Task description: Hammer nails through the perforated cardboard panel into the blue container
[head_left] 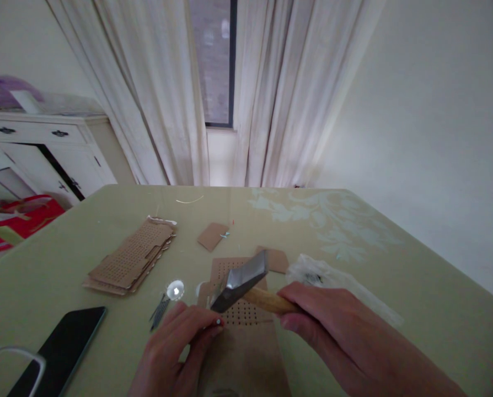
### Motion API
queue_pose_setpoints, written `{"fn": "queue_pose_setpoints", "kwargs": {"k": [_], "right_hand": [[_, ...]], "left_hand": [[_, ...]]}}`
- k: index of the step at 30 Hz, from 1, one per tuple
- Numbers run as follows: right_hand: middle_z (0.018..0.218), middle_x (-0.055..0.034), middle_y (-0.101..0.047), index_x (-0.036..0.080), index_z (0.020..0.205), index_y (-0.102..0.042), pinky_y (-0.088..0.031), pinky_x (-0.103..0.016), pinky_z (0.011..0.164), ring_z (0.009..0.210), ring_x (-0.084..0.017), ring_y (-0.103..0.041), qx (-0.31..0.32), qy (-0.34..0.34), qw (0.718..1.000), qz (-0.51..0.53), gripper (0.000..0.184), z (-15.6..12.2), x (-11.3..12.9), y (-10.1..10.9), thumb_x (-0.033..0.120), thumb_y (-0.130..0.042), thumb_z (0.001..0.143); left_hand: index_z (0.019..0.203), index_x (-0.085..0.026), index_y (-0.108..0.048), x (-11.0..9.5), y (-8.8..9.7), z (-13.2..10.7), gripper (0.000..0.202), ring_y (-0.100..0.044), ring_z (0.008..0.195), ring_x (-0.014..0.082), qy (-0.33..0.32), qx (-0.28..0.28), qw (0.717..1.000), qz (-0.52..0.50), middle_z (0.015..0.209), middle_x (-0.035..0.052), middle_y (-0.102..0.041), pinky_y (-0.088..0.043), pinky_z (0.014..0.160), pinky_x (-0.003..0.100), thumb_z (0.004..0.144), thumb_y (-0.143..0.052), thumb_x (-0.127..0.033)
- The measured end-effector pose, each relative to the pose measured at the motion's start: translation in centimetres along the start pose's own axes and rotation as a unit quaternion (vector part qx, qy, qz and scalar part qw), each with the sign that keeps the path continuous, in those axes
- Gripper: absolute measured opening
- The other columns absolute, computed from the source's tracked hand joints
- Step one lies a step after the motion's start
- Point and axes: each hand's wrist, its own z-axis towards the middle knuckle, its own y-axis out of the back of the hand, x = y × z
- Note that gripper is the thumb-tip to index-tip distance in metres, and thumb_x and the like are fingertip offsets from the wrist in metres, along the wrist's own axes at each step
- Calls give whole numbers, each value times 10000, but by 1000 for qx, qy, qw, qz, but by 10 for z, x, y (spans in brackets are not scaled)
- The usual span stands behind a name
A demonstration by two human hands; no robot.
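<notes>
My right hand (325,320) is closed round the wooden handle of a hammer (246,275). Its metal head hangs tilted over a brown cardboard sheet (246,358) with rows of punched holes. Just below and left of the head, my left hand (180,342) pinches a nail (218,322) between thumb and forefinger at the sheet's left side. Only the nail's small bright head shows; the fingers hide its shank. Hammer and nail are apart. Several loose nails (159,312) lie beyond my left hand, beside a shiny round disc (175,290).
A stack of perforated cardboard (133,256) lies at the left, near a black phone (60,353) with a white cable (23,353). Small cardboard pieces (212,236) rest farther back. A clear plastic bag (341,286) with dark contents lies beyond my right hand.
</notes>
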Motion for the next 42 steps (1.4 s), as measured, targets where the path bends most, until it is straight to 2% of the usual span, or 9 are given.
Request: {"fn": "queue_pose_setpoints", "kwargs": {"k": [4,9,17,20,24,29,32,36,42], "right_hand": [[891,22,-806,281,999,-716,-429,-331,653,750,-218,-746,43,-10,998,-44,102,-4,3,-5,276,-661,1084],[986,5,-823,280,1057,-701,-491,-344,726,851,-238,-769,11,-14,999,-30,144,-5,4,-5,297,-577,1126],[960,-16,-828,276,1048,-727,-474,-356,700,824,-250,-775,44,-15,998,-52,111,-3,0,-9,271,-624,1092],[956,-6,-817,275,1049,-706,-484,-351,715,832,-240,-768,20,-12,999,-32,129,-4,2,-6,268,-594,1113],[953,-10,-821,266,1024,-703,-455,-351,683,807,-245,-767,56,-20,996,-63,113,-1,1,-11,248,-621,1100],[977,-7,-823,266,1062,-700,-449,-356,691,816,-247,-775,63,-12,996,-68,101,-2,-1,-12,271,-612,1112],[1000,-3,-824,270,1073,-699,-467,-352,716,857,-249,-777,38,-18,998,-53,105,-3,0,-9,260,-603,1116],[968,-20,-841,254,1035,-719,-461,-355,692,826,-262,-796,92,-16,992,-87,110,1,-1,-13,230,-629,1093],[988,-39,-842,256,1069,-735,-483,-363,705,844,-273,-798,78,-23,992,-98,132,3,-1,-16,256,-606,1094]], "left_hand": [[945,-288,-722,1,-1,0,180,-692,719,136,-6,11,1000,11,812,-64,-758,-566,694,172,1029,-630,-158],[948,-287,-751,3,-4,-3,150,-716,773,151,7,13,1000,13,862,-49,-790,-578,743,193,1045,-671,-205],[861,-277,-746,1,-4,-4,222,-697,717,160,43,42,998,6,794,-29,-759,-573,690,208,1058,-648,-249],[912,-290,-787,1,-7,-6,185,-723,762,166,65,31,997,-17,857,-15,-777,-600,747,213,1056,-670,-279],[919,-281,-806,2,-9,-8,170,-741,833,169,111,39,992,-47,1013,29,-754,-633,776,210,1041,-696,-326],[880,-287,-807,0,-6,-6,175,-758,821,151,89,57,994,-28,967,12,-756,-629,741,176,1026,-713,-311],[1029,-304,-833,-1,-3,-4,113,-792,892,181,70,62,996,12,1096,30,-795,-654,759,205,965,-799,-390],[1176,-327,-822,1,0,-7,388,-806,1118,277,41,59,996,56,1285,56,-800,-690,864,282,829,-918,-470],[1080,-304,-822,2,-2,-7,315,-809,1094,272,34,46,996,71,1260,60,-808,-686,875,290,814,-920,-441]]}}
